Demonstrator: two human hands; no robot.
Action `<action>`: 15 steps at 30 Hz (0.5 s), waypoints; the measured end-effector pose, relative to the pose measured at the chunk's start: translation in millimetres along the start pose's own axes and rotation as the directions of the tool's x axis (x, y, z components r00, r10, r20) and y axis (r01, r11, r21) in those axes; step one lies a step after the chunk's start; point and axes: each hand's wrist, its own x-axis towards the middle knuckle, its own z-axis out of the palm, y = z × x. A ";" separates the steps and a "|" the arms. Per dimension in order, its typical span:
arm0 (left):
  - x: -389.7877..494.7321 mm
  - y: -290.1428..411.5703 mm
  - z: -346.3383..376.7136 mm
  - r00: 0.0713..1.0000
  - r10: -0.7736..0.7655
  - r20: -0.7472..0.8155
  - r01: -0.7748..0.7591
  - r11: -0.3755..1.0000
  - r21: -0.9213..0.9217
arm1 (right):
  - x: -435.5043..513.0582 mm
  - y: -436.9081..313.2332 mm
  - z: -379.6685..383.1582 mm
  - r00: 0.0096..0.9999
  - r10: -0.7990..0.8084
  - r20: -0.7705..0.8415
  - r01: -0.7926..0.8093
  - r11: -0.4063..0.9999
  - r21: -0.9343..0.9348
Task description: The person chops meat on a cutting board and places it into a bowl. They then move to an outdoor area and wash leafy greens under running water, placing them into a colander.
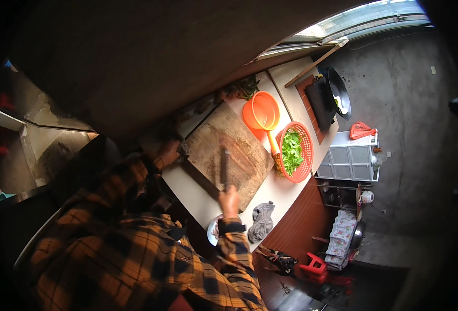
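My right hand grips the handle of a kitchen knife, whose blade lies over a worn wooden cutting board. At the board's left corner, my left hand is on or beside a dark, crumpled thing, perhaps a cloth; shadow hides whether it is held. A white bowl with what looks like meat stands below my right wrist, partly hidden by the sleeve. A grey cloth lies right of that wrist. Beyond the board are an orange dipper and a red plastic basket of leafy greens.
Leafy vegetables lie by the wall behind the dipper. A black wok and a wooden stick are at the counter's far end. Beyond the counter stand a white drawer cabinet, a red stool and a dog on the floor.
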 end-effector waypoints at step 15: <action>5.2 -0.3 2.4 1.000 -0.005 -0.026 0.004 1.000 -0.023 | -20.6 -29.4 19.6 0.976 -0.065 0.206 0.065 0.998 0.007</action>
